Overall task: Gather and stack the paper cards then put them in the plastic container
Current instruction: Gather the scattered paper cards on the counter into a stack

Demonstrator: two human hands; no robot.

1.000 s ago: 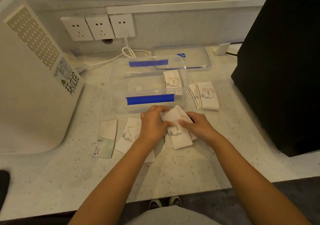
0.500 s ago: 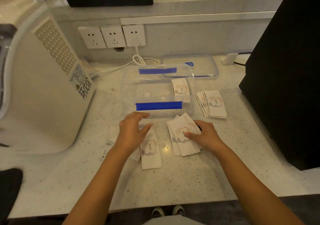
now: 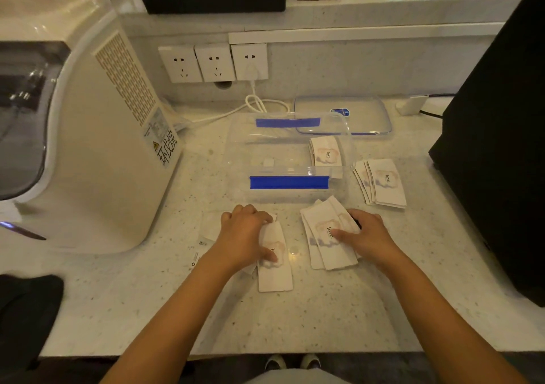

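Observation:
A clear plastic container (image 3: 244, 159) with blue clips stands mid-counter, and a small stack of white "love" cards (image 3: 326, 155) lies in its right end. My left hand (image 3: 246, 236) rests on a single card (image 3: 275, 274) in front of the container, thumb on its print, with more cards (image 3: 208, 227) partly hidden under the hand. My right hand (image 3: 364, 237) presses flat on a fanned pile of cards (image 3: 321, 233). Another fanned pile (image 3: 382, 183) lies to the right of the container.
The container's clear lid (image 3: 362, 115) lies behind it. A large white appliance (image 3: 88, 135) fills the left side and a black box (image 3: 498, 153) the right. Wall sockets (image 3: 215, 63) and a white cable (image 3: 256, 104) are at the back. The counter's front edge is near my body.
My left hand left the shared pile and moved left onto the separate cards, now closing its fingers on one. My right hand stays on the fanned pile.

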